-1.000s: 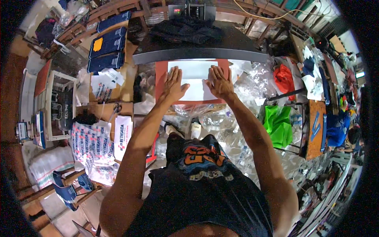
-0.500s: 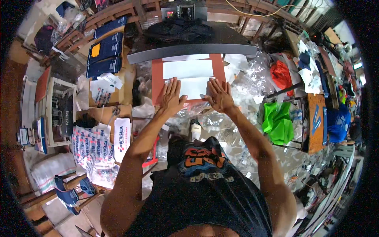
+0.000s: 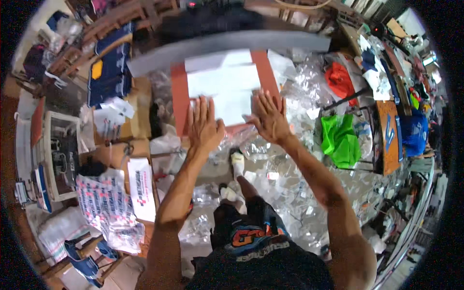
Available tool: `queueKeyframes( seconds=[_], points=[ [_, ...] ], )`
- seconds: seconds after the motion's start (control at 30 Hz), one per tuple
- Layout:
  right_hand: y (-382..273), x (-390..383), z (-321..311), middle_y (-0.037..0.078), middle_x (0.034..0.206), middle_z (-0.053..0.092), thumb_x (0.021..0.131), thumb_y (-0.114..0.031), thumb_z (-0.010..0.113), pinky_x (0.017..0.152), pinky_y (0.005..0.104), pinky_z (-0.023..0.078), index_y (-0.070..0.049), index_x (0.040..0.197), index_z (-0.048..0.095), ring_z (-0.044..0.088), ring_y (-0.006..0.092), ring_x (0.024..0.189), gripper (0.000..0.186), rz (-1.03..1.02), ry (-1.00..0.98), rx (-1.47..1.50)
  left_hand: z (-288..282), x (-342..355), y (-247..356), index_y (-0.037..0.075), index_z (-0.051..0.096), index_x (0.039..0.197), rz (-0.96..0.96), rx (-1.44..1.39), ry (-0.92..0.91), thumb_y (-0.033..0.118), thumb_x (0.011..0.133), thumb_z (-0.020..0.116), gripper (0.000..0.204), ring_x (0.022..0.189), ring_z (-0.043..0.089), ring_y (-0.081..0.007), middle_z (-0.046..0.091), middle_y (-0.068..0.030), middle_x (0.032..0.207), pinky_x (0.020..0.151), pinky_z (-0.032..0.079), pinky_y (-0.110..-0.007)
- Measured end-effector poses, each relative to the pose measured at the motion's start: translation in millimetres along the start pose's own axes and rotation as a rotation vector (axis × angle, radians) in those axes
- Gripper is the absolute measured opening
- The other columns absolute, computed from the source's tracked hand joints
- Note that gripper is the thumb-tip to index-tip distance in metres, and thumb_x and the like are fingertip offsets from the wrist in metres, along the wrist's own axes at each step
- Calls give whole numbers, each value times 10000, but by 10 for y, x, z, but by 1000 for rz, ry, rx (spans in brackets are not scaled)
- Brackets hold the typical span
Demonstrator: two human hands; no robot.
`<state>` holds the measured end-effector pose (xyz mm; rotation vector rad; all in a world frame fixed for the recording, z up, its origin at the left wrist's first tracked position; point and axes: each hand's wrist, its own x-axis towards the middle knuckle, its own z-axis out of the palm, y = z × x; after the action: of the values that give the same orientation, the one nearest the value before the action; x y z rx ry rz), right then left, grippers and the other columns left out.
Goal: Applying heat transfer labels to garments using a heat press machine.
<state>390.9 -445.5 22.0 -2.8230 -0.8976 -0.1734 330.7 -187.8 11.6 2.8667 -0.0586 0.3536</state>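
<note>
A reddish-brown flat pad (image 3: 179,111) carries overlapping white sheets (image 3: 223,80) below the front edge of a dark press plate (image 3: 232,42), which is blurred. My left hand (image 3: 205,126) lies open on the near left part of the sheets and pad, fingers stretched out. My right hand (image 3: 269,117) is open on the near right part, fingers spread and pointing away from me. Neither hand grips anything.
Folded navy fabrics (image 3: 108,81) with a yellow patch, scissors (image 3: 128,151) and printed white wrappers (image 3: 104,208) are on the left. Red (image 3: 340,79) and green (image 3: 338,140) fabrics lie right beside an orange board (image 3: 389,135). Crumpled clear plastic (image 3: 309,203) litters the floor.
My hands have slid toward me from the top sheet to the nearest one, and a strip of the sheets beyond now shows. The view has shifted and tilted, blurring the press.
</note>
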Motion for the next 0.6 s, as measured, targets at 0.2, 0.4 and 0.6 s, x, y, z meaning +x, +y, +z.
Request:
queueKeyframes(
  seconds=[0.2,0.4,0.6],
  points=[
    [-77,-10,90,117,1697,266,1080,-517,351,1230,634,31,-53,1602,328,207,301,1580,699,-4,1,-5,-35,70,43,-73,298,1574,30,13,-56,408,1010,498,768,1572,202,-354,262,-250,1665,1289,115,-468],
    [-75,57,107,108,1695,278,1079,-520,357,1228,637,31,-56,1603,328,222,275,1578,701,-20,32,-31,73,40,-64,-72,315,1567,1,40,-9,447,1014,497,779,1561,237,-348,283,-247,1657,1290,111,-464],
    [71,527,-52,96,1711,238,1080,-544,322,1225,656,66,-85,1620,306,190,257,1588,708,95,-40,108,-74,504,-169,-48,326,1566,-26,12,36,495,1019,486,787,1528,296,-376,309,-255,1640,1284,133,-484]
  ],
)
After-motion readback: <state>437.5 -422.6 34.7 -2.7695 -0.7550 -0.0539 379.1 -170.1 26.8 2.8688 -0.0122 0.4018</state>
